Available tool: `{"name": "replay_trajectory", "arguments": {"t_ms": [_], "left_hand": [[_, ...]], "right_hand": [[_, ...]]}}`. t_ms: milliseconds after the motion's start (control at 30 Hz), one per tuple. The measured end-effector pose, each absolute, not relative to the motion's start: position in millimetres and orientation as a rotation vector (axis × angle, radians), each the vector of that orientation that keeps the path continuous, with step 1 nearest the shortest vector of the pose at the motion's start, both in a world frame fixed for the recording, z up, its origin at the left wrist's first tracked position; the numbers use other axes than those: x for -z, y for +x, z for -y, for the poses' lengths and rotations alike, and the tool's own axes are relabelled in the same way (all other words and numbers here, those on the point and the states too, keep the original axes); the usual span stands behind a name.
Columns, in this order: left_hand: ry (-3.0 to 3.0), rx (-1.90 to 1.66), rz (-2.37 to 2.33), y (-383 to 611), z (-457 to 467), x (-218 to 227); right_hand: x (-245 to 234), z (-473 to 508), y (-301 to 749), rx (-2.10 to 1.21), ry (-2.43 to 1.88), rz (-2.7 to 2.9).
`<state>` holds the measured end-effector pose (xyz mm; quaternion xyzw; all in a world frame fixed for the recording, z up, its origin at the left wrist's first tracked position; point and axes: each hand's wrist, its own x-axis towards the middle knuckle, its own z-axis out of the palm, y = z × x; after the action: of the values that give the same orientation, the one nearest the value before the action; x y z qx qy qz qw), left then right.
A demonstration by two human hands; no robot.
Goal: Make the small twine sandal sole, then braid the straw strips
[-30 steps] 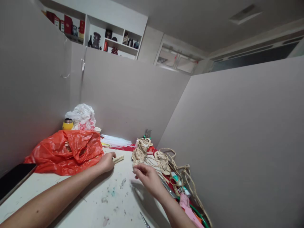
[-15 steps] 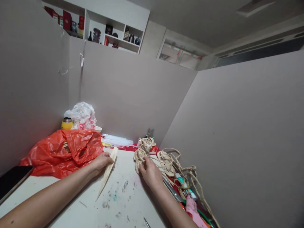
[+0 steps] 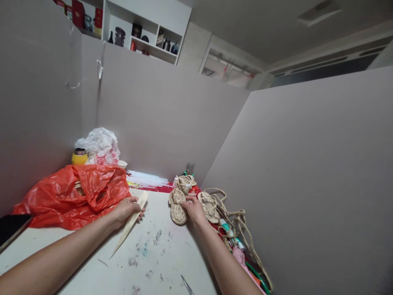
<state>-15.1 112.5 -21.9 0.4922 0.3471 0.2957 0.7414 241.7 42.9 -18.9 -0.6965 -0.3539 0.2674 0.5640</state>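
Observation:
My left hand pinches a long pale strip of dry husk, pointed at its near end, slanting over the white table. My right hand has its fingers closed on the right edge of a small woven straw sandal, which has a band across it. Beside that hand, on the right, lies a second woven straw sole. A coiled straw-cord piece sits just behind the sandal.
A red plastic bag and a phone lie at left. Behind are a yellow jar, a white bag and white sticks. Braided cord trails at right. A pointed metal tool lies near the front edge.
My right hand has shifted to the sandal's right side, so more of the sandal shows. The husk strip in my left hand has tilted slightly. The whole view has moved a little.

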Motion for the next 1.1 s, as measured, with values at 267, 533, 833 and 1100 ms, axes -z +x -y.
{"name": "replay_trajectory", "arguments": {"t_ms": [267, 533, 833, 1100], "left_hand": [[1.006, -0.636, -0.674, -14.1, -108.7, 14.1], [1.144, -0.462, -0.478, -21.8, -87.2, -17.5], [1.41, -0.485, -0.539, -14.5, -75.6, -22.1], [1.46, -0.522, -0.628, -5.9, -59.3, -22.9]], "right_hand": [[-6.3, 8.2, 204.1, -1.048, -1.398, 0.785], [-4.1, 33.4, 163.7, -1.33, -1.167, 0.799], [0.8, 36.3, 155.5, -1.365, -1.095, 0.861], [10.8, 38.2, 148.4, -1.319, -1.09, 0.93]]}}
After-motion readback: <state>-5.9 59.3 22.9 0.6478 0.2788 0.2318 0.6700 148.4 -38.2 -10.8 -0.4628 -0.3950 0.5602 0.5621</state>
